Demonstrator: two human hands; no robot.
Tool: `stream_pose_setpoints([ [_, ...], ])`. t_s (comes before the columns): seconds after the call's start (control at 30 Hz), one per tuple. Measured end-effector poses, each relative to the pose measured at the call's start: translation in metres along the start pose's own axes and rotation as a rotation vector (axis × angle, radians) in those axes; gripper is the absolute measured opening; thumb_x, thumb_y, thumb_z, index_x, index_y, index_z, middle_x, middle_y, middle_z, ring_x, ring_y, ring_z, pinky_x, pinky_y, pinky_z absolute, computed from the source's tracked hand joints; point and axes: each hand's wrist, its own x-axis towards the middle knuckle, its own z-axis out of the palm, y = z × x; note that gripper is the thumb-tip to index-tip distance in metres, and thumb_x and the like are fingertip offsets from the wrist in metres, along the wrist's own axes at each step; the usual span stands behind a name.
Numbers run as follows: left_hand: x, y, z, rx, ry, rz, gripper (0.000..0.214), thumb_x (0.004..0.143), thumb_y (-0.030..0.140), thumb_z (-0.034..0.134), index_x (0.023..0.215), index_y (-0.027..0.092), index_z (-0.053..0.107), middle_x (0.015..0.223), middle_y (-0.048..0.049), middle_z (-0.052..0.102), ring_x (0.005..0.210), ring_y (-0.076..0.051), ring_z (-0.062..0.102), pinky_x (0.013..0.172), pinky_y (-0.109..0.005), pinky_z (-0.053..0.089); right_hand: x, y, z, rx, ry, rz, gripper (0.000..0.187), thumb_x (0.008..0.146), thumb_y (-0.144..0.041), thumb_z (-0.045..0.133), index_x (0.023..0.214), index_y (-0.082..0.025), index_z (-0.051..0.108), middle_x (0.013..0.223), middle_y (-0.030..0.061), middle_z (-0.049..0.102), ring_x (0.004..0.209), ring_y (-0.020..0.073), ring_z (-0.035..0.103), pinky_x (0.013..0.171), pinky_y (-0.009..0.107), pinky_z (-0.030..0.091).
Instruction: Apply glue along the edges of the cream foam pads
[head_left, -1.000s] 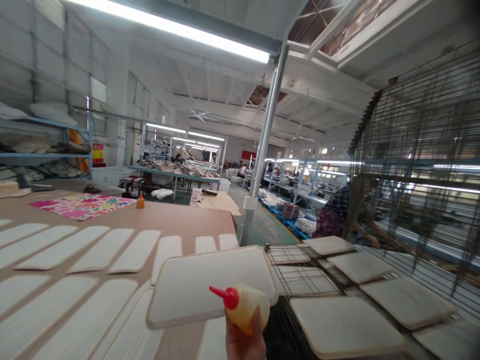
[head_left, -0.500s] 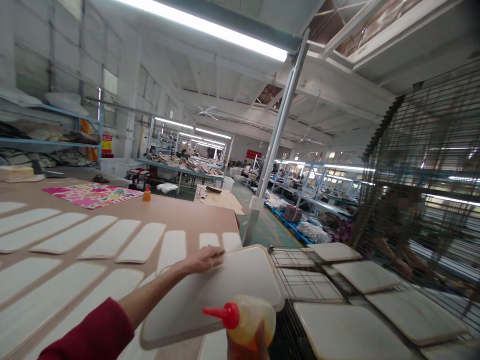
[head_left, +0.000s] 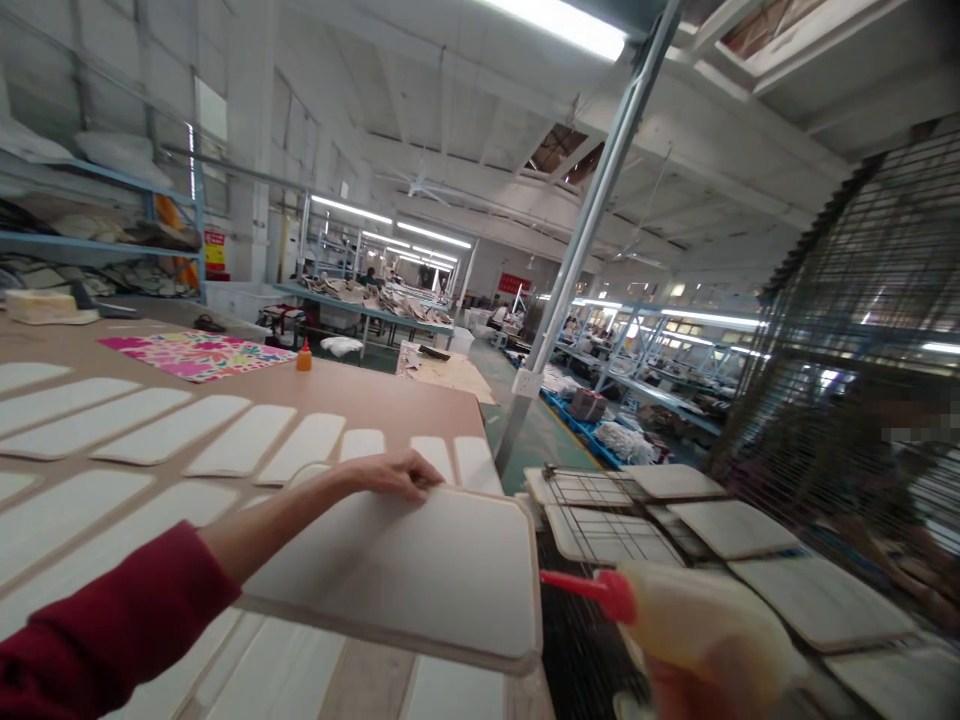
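Observation:
My left hand (head_left: 401, 474) pinches the far edge of a white rounded-corner panel (head_left: 442, 560) with a pale tan rim. The panel is tilted above the table, over other panels. My right hand (head_left: 705, 680), blurred at the bottom edge, grips a squeeze bottle (head_left: 697, 610) of yellowish liquid with a red nozzle. The nozzle points left toward the panel's right edge, and I cannot tell whether it touches. Rows of similar white panels (head_left: 150, 425) lie flat on the brown table (head_left: 390, 390).
More panels (head_left: 817, 600) rest on wire racks at right. Behind them stands a tall wire rack (head_left: 892, 260), with a person (head_left: 847, 500) beyond. A small orange bottle (head_left: 304, 356) and floral fabric (head_left: 199, 352) are on the table. A metal post (head_left: 585, 230) rises past its corner.
The squeeze bottle has moved right, off the front of the panel, and nearer to me. The panel has shifted slightly left and levelled. The view has tilted down a little.

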Motion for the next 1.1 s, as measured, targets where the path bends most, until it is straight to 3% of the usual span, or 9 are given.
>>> stream_pose_setpoints([
  [0.13, -0.012, 0.007, -0.002, -0.029, -0.045, 0.004, 0.021, 0.066, 0.029, 0.061, 0.077, 0.012, 0.063, 0.058, 0.0047, 0.036, 0.059, -0.009, 0.032, 0.052, -0.022, 0.021, 0.018, -0.023, 0.011, -0.076, -0.024, -0.030, 0.057, 0.050, -0.034, 0.085, 0.101, -0.021, 0.064, 0.103, 0.0023, 0.064, 0.091, 0.0171, 0.059, 0.072, 0.020, 0.054],
  [0.27, -0.020, 0.013, -0.006, -0.075, -0.077, 0.017, 0.026, 0.066, 0.033, 0.068, 0.081, 0.012, 0.066, 0.058, 0.0049, 0.039, 0.057, -0.009, 0.033, 0.051, -0.021, 0.022, 0.018, -0.032, 0.016, -0.171, -0.091, -0.092, 0.057, 0.044, -0.031, 0.087, 0.096, -0.021, 0.065, 0.081, 0.0000, 0.066, 0.076, 0.0145, 0.060, 0.065, 0.019, 0.054],
  [0.37, -0.025, 0.017, -0.006, -0.118, -0.112, 0.018, 0.030, 0.068, 0.036, 0.069, 0.086, 0.013, 0.069, 0.061, 0.0039, 0.046, 0.059, -0.009, 0.037, 0.052, -0.019, 0.026, 0.015, -0.037, 0.017, -0.215, -0.037, -0.090, 0.055, 0.035, -0.029, 0.088, 0.085, -0.021, 0.066, 0.072, -0.0011, 0.065, 0.068, 0.0137, 0.059, 0.056, 0.017, 0.052],
  [0.6, -0.030, 0.026, -0.002, -0.194, -0.136, -0.062, 0.034, 0.069, 0.039, 0.068, 0.091, 0.014, 0.071, 0.067, 0.0018, 0.058, 0.064, -0.012, 0.047, 0.058, -0.019, 0.036, 0.012, -0.032, -0.005, -0.247, -0.082, -0.064, 0.048, 0.050, -0.033, 0.080, 0.094, -0.022, 0.065, 0.086, 0.0058, 0.066, 0.073, 0.0210, 0.061, 0.057, 0.029, 0.055],
  [0.8, -0.032, 0.030, -0.002, -0.213, -0.146, -0.079, 0.032, 0.068, 0.038, 0.069, 0.090, 0.014, 0.071, 0.070, 0.0009, 0.061, 0.065, -0.013, 0.049, 0.059, -0.019, 0.037, 0.004, -0.031, -0.025, -0.299, -0.115, -0.010, 0.058, 0.061, -0.032, 0.076, 0.115, -0.023, 0.056, 0.105, 0.0085, 0.062, 0.086, 0.0226, 0.061, 0.065, 0.034, 0.056],
  [0.93, -0.033, 0.033, -0.001, -0.238, -0.154, -0.086, 0.030, 0.067, 0.037, 0.070, 0.086, 0.014, 0.071, 0.069, 0.0005, 0.060, 0.065, -0.013, 0.048, 0.058, -0.019, 0.036, 0.005, -0.032, -0.028, -0.293, -0.212, 0.027, 0.064, 0.056, -0.038, 0.077, 0.114, -0.022, 0.056, 0.106, 0.0103, 0.062, 0.091, 0.0269, 0.060, 0.074, 0.044, 0.055],
  [1.0, -0.034, 0.034, -0.001, -0.242, -0.164, -0.084, 0.029, 0.067, 0.037, 0.070, 0.085, 0.014, 0.071, 0.068, 0.0004, 0.059, 0.065, -0.013, 0.048, 0.057, -0.019, 0.035, 0.005, -0.031, -0.031, -0.300, -0.233, 0.035, 0.066, 0.055, -0.041, 0.078, 0.114, -0.022, 0.056, 0.106, 0.0106, 0.061, 0.092, 0.0273, 0.060, 0.075, 0.045, 0.054],
  [1.1, -0.034, 0.035, -0.001, -0.257, -0.176, -0.082, 0.028, 0.068, 0.036, 0.069, 0.084, 0.013, 0.070, 0.068, -0.0003, 0.059, 0.064, -0.013, 0.047, 0.057, -0.020, 0.035, 0.002, -0.029, -0.037, -0.332, -0.224, 0.016, 0.057, 0.067, -0.043, 0.072, 0.116, -0.021, 0.053, 0.112, 0.0097, 0.058, 0.096, 0.0245, 0.058, 0.076, 0.042, 0.053],
])
